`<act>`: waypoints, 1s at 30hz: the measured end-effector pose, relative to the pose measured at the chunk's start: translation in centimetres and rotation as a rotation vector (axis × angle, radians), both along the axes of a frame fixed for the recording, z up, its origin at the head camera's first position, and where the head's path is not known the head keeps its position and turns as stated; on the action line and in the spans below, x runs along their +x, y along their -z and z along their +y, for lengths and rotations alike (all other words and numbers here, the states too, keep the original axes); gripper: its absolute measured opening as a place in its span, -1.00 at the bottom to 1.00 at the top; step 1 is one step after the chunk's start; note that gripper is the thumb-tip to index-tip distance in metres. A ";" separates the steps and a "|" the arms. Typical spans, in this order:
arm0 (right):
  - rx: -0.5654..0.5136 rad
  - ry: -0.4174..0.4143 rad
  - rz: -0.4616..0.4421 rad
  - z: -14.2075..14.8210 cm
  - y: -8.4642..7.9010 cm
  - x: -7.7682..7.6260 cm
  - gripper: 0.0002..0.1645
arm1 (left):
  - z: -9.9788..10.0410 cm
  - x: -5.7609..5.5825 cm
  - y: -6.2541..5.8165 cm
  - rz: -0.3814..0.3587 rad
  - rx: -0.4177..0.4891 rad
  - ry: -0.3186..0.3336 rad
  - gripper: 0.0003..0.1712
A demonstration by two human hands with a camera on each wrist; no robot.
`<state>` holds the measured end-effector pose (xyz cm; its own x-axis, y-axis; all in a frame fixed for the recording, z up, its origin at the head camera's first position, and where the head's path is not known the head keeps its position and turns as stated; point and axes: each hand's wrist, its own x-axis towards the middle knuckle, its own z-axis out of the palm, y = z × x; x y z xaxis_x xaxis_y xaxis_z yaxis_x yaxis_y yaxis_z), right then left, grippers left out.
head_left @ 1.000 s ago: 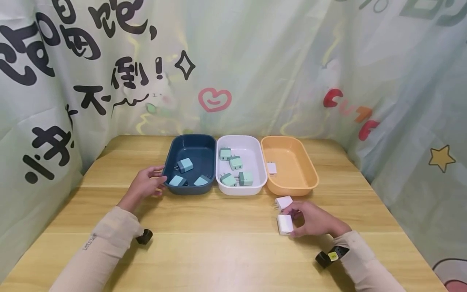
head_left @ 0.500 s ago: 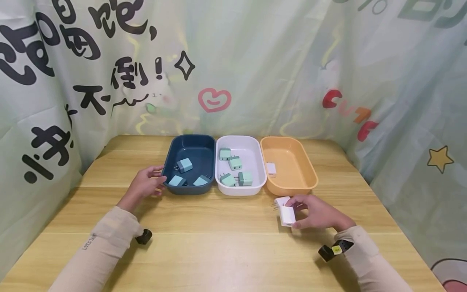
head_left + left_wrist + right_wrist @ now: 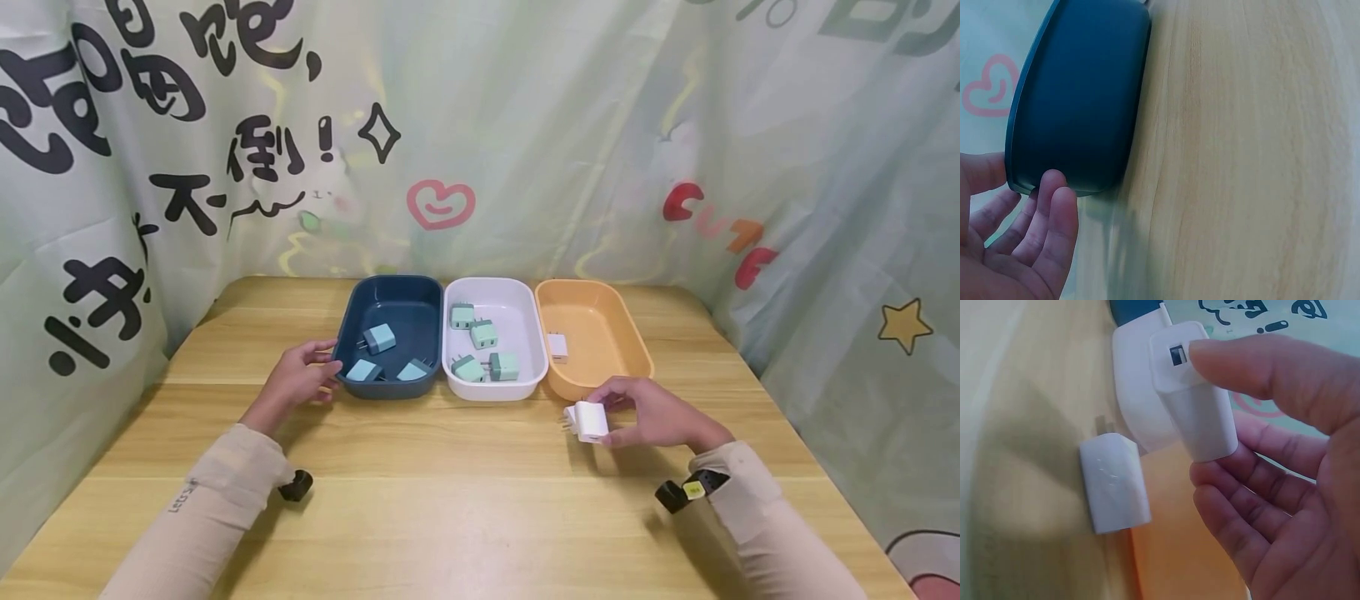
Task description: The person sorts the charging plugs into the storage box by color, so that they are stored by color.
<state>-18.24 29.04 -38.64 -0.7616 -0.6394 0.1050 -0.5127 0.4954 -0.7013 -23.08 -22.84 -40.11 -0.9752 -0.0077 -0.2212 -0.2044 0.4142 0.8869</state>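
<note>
In the head view my right hand (image 3: 648, 414) holds a white USB wall charger (image 3: 592, 423) just above the table, before the yellow tray (image 3: 600, 392). In the right wrist view my thumb presses the charger's port end (image 3: 1200, 419), with fingers behind its other end. A second white charger (image 3: 1116, 484) lies on the table below it, its prongs showing; from the head it is mostly covered. At the left, my left hand (image 3: 298, 379) grips the near left edge of the dark blue tray (image 3: 390, 392); its thumb meets the rim and its fingers lie along the outer wall (image 3: 1085, 100).
Blue chargers (image 3: 380, 337) lie in the dark blue tray. Several green chargers (image 3: 484, 334) are in the white tray (image 3: 498, 393) in the middle. One white charger (image 3: 558, 347) sits in the yellow tray. The three trays stand side by side near a printed curtain (image 3: 525, 167).
My right hand has lifted the white charger and moved it away from me, toward the yellow tray and over the other white charger. My left hand stays where it was.
</note>
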 end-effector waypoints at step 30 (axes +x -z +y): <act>-0.010 0.079 -0.078 0.3 -2.4 -4.0 -0.49 | 0.0 0.1 0.0 0.008 -0.008 -0.001 -0.36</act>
